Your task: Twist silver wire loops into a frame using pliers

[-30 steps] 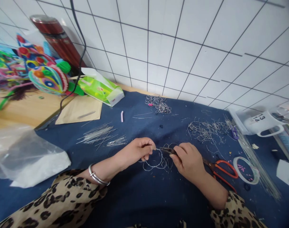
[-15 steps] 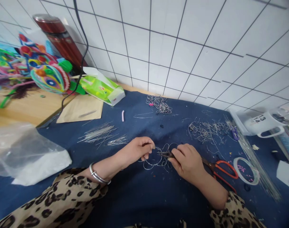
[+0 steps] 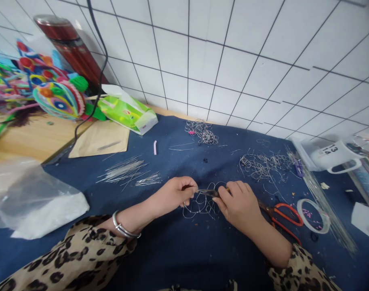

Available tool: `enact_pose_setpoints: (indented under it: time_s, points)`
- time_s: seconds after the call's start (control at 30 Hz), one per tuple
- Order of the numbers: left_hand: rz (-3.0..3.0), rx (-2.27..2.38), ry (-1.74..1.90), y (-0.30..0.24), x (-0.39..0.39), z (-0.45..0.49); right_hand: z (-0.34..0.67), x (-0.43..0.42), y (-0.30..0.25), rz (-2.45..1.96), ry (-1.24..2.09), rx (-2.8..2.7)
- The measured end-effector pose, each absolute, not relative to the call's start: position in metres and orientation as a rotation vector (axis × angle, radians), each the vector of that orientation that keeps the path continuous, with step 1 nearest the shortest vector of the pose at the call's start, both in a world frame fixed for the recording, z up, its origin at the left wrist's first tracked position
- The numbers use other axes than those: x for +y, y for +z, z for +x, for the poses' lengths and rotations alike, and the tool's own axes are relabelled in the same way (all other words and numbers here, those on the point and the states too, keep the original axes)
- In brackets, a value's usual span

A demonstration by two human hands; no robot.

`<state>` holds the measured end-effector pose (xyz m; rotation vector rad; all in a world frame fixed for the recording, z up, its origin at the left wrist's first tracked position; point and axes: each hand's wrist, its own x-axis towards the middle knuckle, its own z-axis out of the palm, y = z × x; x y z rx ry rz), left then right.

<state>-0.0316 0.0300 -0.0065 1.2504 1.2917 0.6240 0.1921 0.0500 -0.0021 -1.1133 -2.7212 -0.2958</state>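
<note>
In the head view, the wire piece (image 3: 198,211) hangs between the two hands, over the middle of the blue-covered surface (image 3: 172,250), with the surface's far edge well beyond it. The left hand (image 3: 180,194) has its grip pinched on the wire between thumb and fingers; the right hand (image 3: 239,202) has its grip wrapped around the pliers (image 3: 211,193), whose tips reach the wire just beside the left fingertips. Whether they bite on it is too small to tell. Several rounded loops are already bent and hang together, while thin ends stick out at their right, so the piece looks part-shaped and not yet finished. Toward the surface's left edge, straight wires (image 3: 123,170) and short wires (image 3: 149,178) lie unbent; a wire tangle (image 3: 202,132) sits by the far edge.
</note>
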Motion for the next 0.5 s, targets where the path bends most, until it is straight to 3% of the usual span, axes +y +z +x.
enact_pose_setpoints:
  time_s: [0.5]
  points:
    - [1.335, 1.347, 0.64, -0.0038, 0.029, -0.0307, 0.1885, 0.0453, 0.0007, -1.138, -0.25, -2.701]
